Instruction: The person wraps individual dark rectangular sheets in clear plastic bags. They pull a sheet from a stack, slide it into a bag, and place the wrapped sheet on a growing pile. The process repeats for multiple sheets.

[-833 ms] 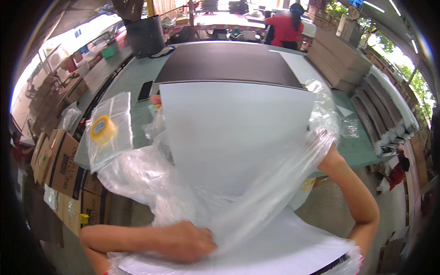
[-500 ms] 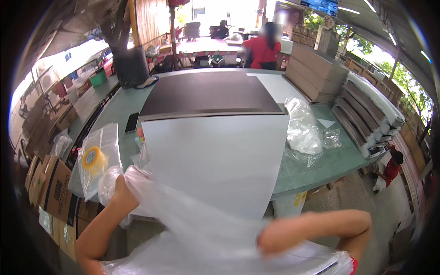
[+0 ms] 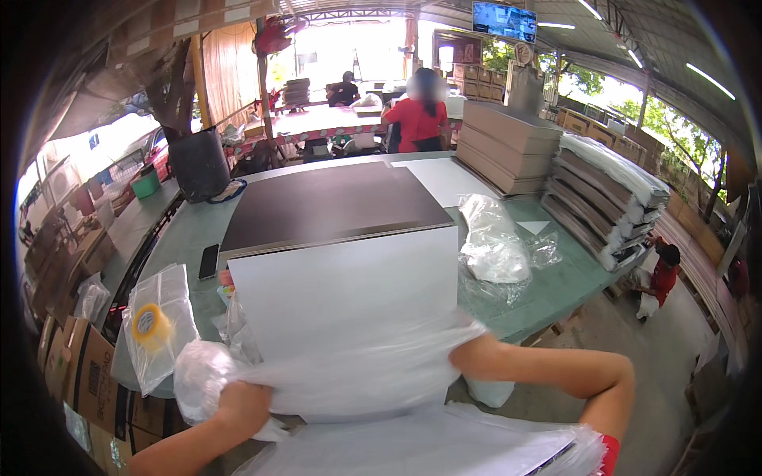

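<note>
A thin clear plastic bag is stretched between my two hands in front of the large white sheet. My left hand is closed on its left end, beside a bunched clump of plastic. At the right end, my right hand grips the plastic, its fingertips partly hidden by the film. The white sheet leans against or overhangs the near edge of a dark brown board stack. Closest to me lies a white, plastic-wrapped stack, below both hands.
On the green table lie a tape roll on flat clear bags, a black phone and crumpled plastic. Grey board stacks and wrapped bundles stand at right. Cartons sit lower left. Other people are beyond.
My left hand has moved down and slightly right, and my right hand up, drawing the plastic level across the white sheet. The head view has shifted, showing more of the ceiling.
</note>
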The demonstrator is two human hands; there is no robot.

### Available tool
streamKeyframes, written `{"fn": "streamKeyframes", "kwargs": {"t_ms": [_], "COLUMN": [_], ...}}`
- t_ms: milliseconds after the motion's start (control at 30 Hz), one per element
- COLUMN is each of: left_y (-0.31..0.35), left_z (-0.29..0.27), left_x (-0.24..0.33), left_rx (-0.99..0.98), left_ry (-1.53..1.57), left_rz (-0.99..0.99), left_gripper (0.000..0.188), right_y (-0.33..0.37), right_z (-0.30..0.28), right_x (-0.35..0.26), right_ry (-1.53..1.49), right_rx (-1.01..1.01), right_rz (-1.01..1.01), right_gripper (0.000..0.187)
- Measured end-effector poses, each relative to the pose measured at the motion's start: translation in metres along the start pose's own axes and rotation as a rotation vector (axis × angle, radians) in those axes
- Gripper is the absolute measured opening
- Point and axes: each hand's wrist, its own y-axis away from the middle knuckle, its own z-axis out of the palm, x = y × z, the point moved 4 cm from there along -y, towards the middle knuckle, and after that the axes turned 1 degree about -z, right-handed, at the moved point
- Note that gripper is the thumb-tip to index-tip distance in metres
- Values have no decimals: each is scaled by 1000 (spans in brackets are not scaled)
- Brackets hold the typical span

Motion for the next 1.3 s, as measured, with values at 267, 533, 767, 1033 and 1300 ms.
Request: {"fn": "streamKeyframes", "kwargs": {"t_ms": [267, 533, 767, 1033, 1300], "left_y": [16, -20, -45, -45, -53], "left_z": [36, -12, -90, -95, -19], "left_x": [4, -146, -87, -115, -141], "left_rx": [-61, 880, 903, 921, 436], "left_ry": [559, 549, 532, 799, 1662], "left_rz": [477, -534, -120, -2, 186], "left_gripper": [34, 42, 61, 55, 55], "right_y": [70, 3, 7, 49, 46], "right_z": [-75, -50, -43, -49, 12], "right_x": [104, 58, 127, 136, 118], "right_ry": [-1112, -732, -783, -1317, -2270], "right_rx": [1344, 898, 1331, 1258, 697], "right_rz": [498, 368, 370, 292, -526], "right_gripper": [15, 45, 65, 34, 37]}}
